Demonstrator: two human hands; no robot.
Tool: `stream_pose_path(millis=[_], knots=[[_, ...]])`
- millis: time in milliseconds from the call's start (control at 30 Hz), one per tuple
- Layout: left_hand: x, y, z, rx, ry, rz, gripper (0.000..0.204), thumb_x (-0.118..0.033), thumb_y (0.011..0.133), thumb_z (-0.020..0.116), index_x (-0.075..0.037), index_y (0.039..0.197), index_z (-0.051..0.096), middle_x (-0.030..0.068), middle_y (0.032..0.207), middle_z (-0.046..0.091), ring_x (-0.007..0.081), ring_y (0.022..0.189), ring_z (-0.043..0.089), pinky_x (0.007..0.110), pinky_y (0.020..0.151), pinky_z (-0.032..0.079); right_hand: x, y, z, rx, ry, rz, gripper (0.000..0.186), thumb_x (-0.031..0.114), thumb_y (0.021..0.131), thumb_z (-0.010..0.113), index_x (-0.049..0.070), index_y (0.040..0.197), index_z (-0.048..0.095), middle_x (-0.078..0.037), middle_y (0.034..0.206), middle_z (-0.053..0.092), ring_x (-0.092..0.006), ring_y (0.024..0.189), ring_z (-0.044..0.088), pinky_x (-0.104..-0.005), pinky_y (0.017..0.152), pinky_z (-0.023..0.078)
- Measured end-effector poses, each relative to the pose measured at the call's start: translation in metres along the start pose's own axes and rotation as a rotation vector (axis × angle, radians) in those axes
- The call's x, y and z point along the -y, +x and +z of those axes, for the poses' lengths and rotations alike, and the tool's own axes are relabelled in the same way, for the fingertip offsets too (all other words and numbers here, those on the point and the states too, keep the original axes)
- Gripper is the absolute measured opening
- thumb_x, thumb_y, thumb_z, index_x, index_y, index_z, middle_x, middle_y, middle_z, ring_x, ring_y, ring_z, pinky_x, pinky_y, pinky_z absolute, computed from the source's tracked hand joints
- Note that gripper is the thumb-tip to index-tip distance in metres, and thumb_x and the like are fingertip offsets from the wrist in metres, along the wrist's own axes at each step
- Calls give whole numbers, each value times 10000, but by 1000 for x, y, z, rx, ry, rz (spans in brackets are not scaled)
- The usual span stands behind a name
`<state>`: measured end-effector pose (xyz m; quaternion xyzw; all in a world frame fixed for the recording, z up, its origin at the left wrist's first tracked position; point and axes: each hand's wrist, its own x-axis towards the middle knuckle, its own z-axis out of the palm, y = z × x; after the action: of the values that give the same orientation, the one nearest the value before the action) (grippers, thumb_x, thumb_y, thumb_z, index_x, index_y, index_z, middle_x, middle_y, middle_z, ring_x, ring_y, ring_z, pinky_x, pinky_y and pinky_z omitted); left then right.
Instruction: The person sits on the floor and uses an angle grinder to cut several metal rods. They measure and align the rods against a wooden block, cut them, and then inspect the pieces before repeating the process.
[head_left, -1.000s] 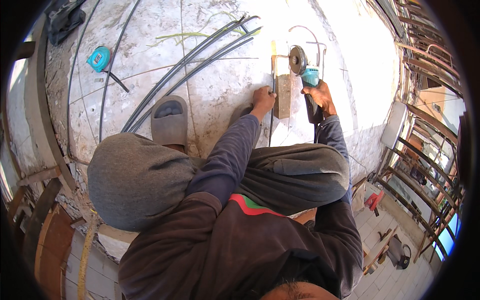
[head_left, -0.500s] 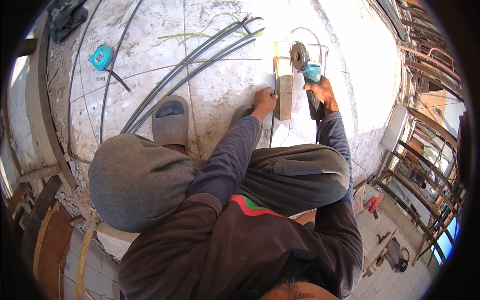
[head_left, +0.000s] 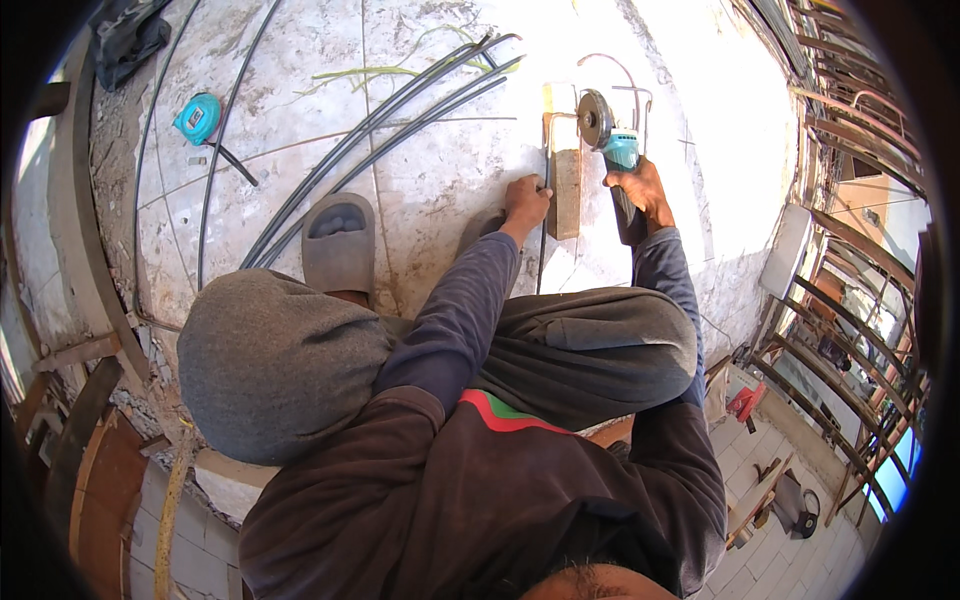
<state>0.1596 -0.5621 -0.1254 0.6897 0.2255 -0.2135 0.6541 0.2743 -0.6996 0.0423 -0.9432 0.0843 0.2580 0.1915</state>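
Note:
My right hand point(head_left: 640, 192) is wrapped round the body of a teal and black angle grinder point(head_left: 622, 150). Its dark round disc point(head_left: 594, 120) stands on edge just right of the far end of a wooden block point(head_left: 566, 195). A thin dark rod point(head_left: 544, 240) runs along the block's left side and bends at its far end, toward the disc. Whether the disc touches the rod, I cannot tell. My left hand point(head_left: 526, 205) is closed on the rod, left of the block. Part of the grinder's handle is hidden under my right hand.
Several long dark rods point(head_left: 370, 130) lie on the dusty tiled floor, left of my hands. A teal tape measure point(head_left: 198, 118) sits farther left. Bent rods point(head_left: 640, 100) lie beyond the grinder. My sandalled foot point(head_left: 338, 240) rests near the long rods.
The grinder and its disc have come slightly nearer to me. My left hand keeps its hold on the rod, and the whole view has shifted a little.

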Motion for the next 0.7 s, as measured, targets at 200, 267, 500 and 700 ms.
stream_pose_path(millis=[200, 267, 500, 700], knots=[[0, 1, -2, 11, 10, -3, 279, -235, 818, 706, -21, 994, 682, 214, 945, 688, 364, 924, 659, 412, 826, 509, 8, -3, 0, -11, -41, 32, 628, 226, 543, 773, -114, 1048, 620, -216, 896, 666, -314, 774, 639, -388, 734, 526], [-1, 0, -4, 18, 7, 0, 276, -233, 819, 704, -20, 993, 680, 213, 952, 688, 364, 927, 658, 411, 830, 508, 8, 1, 1, -20, -45, 24, 634, 231, 543, 776, -113, 1053, 622, -221, 901, 666, -319, 788, 640, -395, 740, 525], [-1, -2, -5, -16, -11, 8, 268, -218, 817, 703, -17, 992, 679, 212, 959, 689, 363, 927, 659, 407, 838, 509, 27, 7, -1, -3, -70, 61, 586, 191, 565, 767, -106, 1051, 634, -217, 940, 675, -306, 889, 639, -371, 801, 508], [-7, -8, -7, -33, 105, 92, 300, -210, 847, 683, 6, 1054, 669, 210, 893, 697, 309, 782, 695, 377, 734, 536, 15, 9, 0, 4, -75, 90, 583, 181, 557, 755, -97, 1055, 636, -197, 938, 672, -294, 878, 633, -360, 800, 508]])
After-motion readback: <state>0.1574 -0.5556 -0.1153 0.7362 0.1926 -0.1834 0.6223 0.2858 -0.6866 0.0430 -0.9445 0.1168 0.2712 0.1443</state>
